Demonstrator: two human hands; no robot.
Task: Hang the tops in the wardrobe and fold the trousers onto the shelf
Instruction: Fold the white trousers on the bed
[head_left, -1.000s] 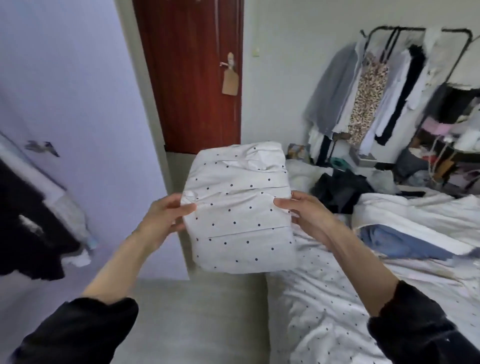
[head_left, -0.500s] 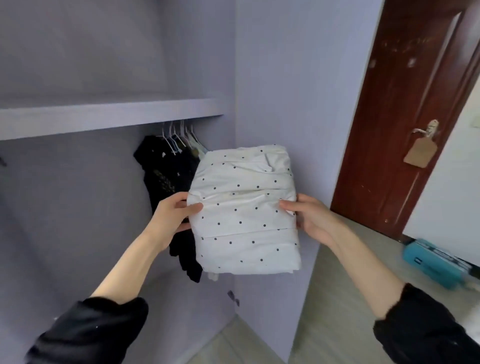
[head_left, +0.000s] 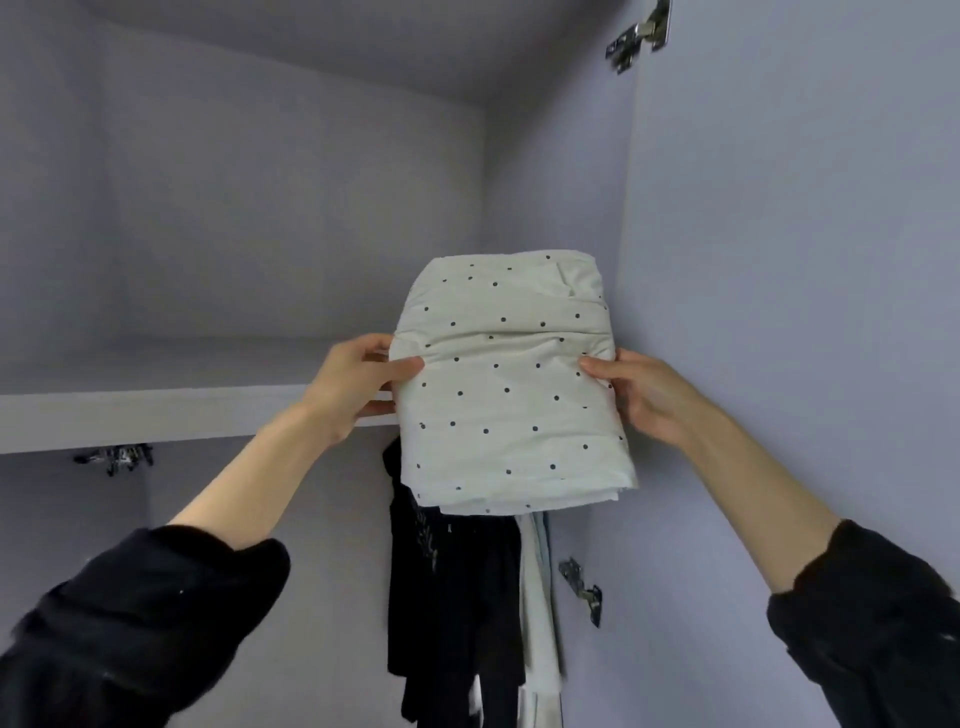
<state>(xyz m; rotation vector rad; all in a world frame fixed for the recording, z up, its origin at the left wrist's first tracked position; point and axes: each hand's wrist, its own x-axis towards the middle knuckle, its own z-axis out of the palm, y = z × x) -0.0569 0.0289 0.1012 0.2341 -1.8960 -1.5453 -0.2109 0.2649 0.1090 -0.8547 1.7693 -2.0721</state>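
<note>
A folded white garment with small black dots (head_left: 511, 384), the trousers, is held up in front of the wardrobe's upper shelf (head_left: 156, 418). My left hand (head_left: 358, 387) grips its left edge, thumb on top. My right hand (head_left: 631, 392) grips its right edge the same way. The bundle's far end is above the shelf's front edge, at the right end by the side wall; its near end hangs in front of the shelf. Below the shelf hang black tops (head_left: 457, 587) and a pale garment (head_left: 540, 613).
The upper compartment above the shelf shows only grey walls and ceiling. The open wardrobe door (head_left: 805, 260) stands close on the right, with hinges (head_left: 639, 34) at the top and lower down (head_left: 582, 587). A metal fitting (head_left: 117, 457) sits under the shelf at left.
The view has swung from the bed to the wardrobe and tilted up. Both hands have raised the folded bundle from chest height to the upper shelf, keeping the same hold.
</note>
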